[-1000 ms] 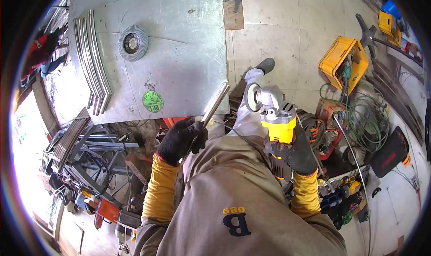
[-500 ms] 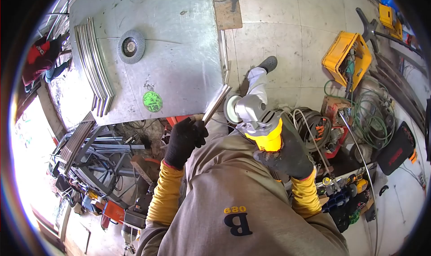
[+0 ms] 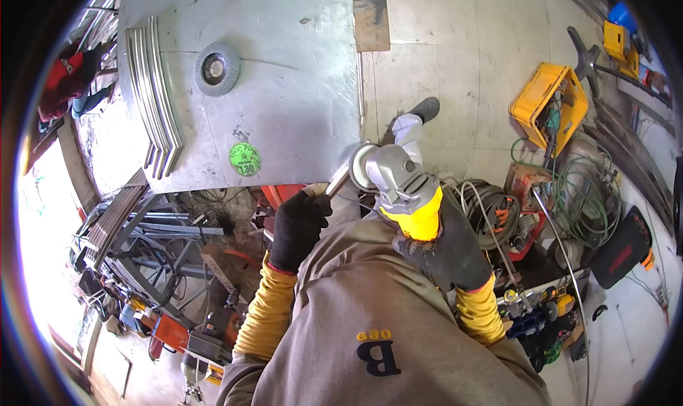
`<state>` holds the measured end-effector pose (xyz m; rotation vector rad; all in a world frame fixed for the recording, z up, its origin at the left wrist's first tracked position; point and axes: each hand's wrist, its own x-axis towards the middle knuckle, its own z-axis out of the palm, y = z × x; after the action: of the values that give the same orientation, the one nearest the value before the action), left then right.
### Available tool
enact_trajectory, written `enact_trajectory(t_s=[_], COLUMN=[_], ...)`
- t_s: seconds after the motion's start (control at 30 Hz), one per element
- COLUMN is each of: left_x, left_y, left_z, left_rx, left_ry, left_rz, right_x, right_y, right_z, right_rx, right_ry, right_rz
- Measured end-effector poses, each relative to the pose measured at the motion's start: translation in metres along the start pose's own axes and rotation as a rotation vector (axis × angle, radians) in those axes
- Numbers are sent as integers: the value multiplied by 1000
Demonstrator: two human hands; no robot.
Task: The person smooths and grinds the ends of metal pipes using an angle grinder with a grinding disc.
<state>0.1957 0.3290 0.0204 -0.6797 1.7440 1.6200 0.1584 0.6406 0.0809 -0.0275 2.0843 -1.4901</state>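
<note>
My left hand (image 3: 300, 228), in a black glove, is closed round the lower end of a short metal bar (image 3: 339, 181) at the table's near edge. A yellow and silver angle grinder (image 3: 409, 192) is gripped in my right hand (image 3: 455, 253), gloved in dark grey. Its round disc (image 3: 363, 165) lies against or right beside the bar's upper part; contact is hard to tell. Bent metal bars (image 3: 155, 100) lie side by side on the left of the metal-topped table (image 3: 284, 107). A grey flap wheel (image 3: 217, 69) rests flat near them.
A co-worker in red (image 3: 62, 86) is at the far left. Right of the table are a yellow crate (image 3: 525, 100), coiled green hose (image 3: 587, 185) and cables. Metal frames (image 3: 167, 242) stand at lower left, tools (image 3: 548, 313) at lower right. A shoe (image 3: 427, 109) shows beyond the grinder.
The grinder has shifted slightly left and up, its disc now overlapping the bar's upper part. My left hand has moved a little and shows the bar less. The view has shifted slightly.
</note>
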Motion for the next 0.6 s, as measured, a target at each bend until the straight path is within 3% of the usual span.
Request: enact_trajectory(t_s=[0.07,0.23,0.4,0.53,0.6], left_x=[-2,-2,2,5,4], left_y=[4,2,13,25,28], left_z=[1,-1,-5,-21,-33], left_rx=[34,59,-14,-28,-169], left_ry=[12,5,-41,-146,-259], left_rz=[21,24,-124,-195,-201], right_x=[-11,-14,-8,-13,-17], right_y=[1,9,0,10,10], right_z=[4,9,4,-2,-22], right_rx=[-139,-92,162,272,331], right_ry=[20,47,-60,18,81], right_rz=[123,94,240,127,350])
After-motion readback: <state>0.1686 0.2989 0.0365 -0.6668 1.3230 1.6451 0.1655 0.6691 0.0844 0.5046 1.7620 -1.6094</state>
